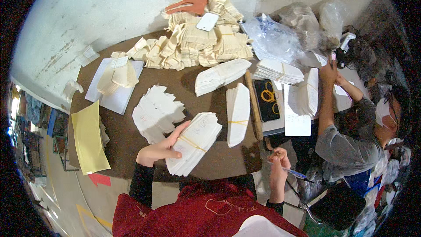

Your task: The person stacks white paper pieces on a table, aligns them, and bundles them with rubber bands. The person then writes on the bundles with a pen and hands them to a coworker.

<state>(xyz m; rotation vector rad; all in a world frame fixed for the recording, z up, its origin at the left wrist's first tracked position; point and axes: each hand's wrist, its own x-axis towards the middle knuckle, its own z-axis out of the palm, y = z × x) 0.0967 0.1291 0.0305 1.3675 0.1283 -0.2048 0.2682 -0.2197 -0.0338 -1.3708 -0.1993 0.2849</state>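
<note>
My left hand (160, 149) grips a banded bundle of white cut pieces (199, 134) at its left edge, thumb on top. A yellow rubber band (193, 143) crosses the bundle, and pencil marks show on its upper face. Beyond it a fanned stack of white pieces (155, 110) lies on the brown table (175, 77). My right hand (279, 164), off the table's right edge, has its fingers closed round a blue pen (299, 175). Two more banded bundles lie close by: one upright (238, 114), one slanted (221, 77).
Cream bundles (193, 40) heap at the back, with a white phone (207, 21) on top. A yellow sheet (90, 136) overhangs the left edge. Rubber bands (269, 97) lie on a dark phone-like slab (265, 112) at right. A co-worker in a grey shirt (351, 151) sits at right.
</note>
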